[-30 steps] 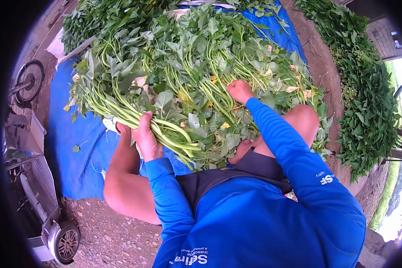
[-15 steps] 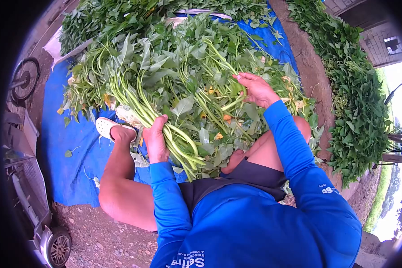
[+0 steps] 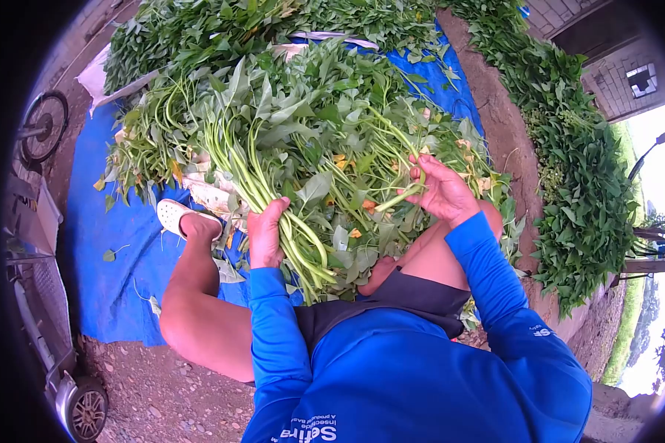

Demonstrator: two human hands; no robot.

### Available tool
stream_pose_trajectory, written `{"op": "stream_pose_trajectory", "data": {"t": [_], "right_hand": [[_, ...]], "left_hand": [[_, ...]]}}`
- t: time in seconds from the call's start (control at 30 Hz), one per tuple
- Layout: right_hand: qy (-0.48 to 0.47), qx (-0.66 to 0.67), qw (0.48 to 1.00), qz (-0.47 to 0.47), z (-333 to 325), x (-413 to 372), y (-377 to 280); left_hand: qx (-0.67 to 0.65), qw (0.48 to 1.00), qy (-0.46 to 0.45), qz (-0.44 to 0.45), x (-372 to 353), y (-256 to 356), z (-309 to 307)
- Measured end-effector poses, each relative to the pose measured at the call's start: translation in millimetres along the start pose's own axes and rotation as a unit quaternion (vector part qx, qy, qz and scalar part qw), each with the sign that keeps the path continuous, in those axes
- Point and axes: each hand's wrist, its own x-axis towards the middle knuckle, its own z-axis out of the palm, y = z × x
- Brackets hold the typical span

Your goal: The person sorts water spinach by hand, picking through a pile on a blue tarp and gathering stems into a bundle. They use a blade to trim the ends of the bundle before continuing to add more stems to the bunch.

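Left hand (image 3: 266,238) grips green stem bundle (image 3: 248,177); right hand (image 3: 449,195) just lifted from leafy pile (image 3: 329,83), pinching bent stalk (image 3: 397,198): picked out, still apart from bundle.

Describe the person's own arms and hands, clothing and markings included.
The left hand and right hand are bare, without gloves. Both long sleeves are bright blue and reach the wrists. White lettering, only partly readable, marks the right sleeve higher up.

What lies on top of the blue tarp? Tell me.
A heap of leafy green stems and a pale clog show on the blue tarp. The surface beneath the heap is hidden.
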Motion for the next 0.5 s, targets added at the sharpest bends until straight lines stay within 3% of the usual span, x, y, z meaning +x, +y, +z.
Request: {"op": "stream_pose_trajectory", "data": {"t": [0.03, 0.2, 0.3, 0.43, 0.5], "right_hand": [[-0.034, 0.010, 0.999, -0.022, 4.6, -5.7, -2.3], [-0.011, -0.036, 0.988, -0.149, 16.1, -15.4, -10.4], [0.096, -0.240, 0.908, -0.328, 24.0, -5.9, -9.8], [0.144, -0.383, 0.831, -0.378, 42.7, -4.3, 9.0], [0.128, -0.398, 0.840, -0.347, 46.3, 1.1, 27.5]], "left_hand": [[0.008, 1.000, -0.009, -0.016, 1.3, -1.9, -1.1], [-0.009, 0.998, -0.030, -0.046, 9.2, -17.6, 2.1], [-0.020, 0.997, -0.040, -0.061, 15.5, -23.9, 4.3], [-0.051, 0.993, -0.054, -0.089, 24.7, -42.5, -0.8], [-0.064, 0.990, -0.065, -0.110, 32.9, -58.9, -6.0]]}}
